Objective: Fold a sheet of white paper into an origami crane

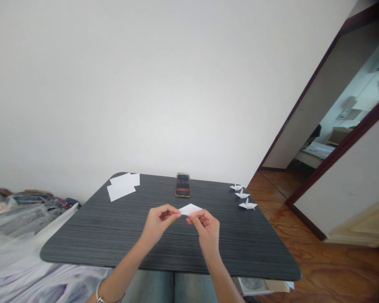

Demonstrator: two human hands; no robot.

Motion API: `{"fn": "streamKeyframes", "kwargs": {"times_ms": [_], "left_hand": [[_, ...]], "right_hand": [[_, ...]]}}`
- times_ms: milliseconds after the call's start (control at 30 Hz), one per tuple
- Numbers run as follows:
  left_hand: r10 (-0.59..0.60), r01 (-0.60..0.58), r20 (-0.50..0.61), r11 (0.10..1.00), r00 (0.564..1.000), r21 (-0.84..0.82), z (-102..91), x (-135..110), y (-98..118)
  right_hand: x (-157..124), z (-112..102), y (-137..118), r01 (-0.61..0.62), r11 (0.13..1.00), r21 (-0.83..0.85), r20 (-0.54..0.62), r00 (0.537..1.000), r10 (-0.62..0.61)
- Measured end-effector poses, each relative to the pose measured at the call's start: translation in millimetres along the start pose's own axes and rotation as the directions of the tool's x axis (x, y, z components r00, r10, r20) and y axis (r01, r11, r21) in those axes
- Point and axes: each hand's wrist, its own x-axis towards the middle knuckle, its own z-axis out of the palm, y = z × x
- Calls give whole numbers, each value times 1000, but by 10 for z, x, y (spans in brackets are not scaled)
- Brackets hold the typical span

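A small folded piece of white paper [190, 208] is held up over the middle of the dark table. My left hand [160, 221] pinches its left corner between thumb and fingertips. On the right side my right hand [206, 225] grips the lower edge, thumb in front and fingers curled behind. The paper's upper edge rises to a blunt peak, and its lower right part is covered by my right fingers. Just beyond the paper a phone [182, 186] leans upright, its screen facing me.
Three white paper cranes [247, 205] stand in a row along the right edge of the dark table [113, 240]. Several white paper sheets [121, 189] overlap at the back left. Bagged clothes [25, 214] lie left of the table. Behind it rises a white wall [177, 84].
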Motion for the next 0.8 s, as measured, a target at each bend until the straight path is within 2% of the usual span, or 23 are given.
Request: {"fn": "streamKeyframes", "kwargs": {"times_ms": [200, 633, 800], "left_hand": [[49, -49, -4, 999, 999, -5, 11, 8, -42], [-85, 73, -88, 990, 993, -122, 80, 9, -31], [-102, 82, -87, 975, 991, -207, 83, 4, -5]], "right_hand": [[-13, 44, 2, -5, 1000, -29, -23, 1000, 4], [-17, 115, 71, -11, 999, -38, -136, 991, 6], [-5, 96, 81, -8, 999, -40, -127, 992, 3]]}}
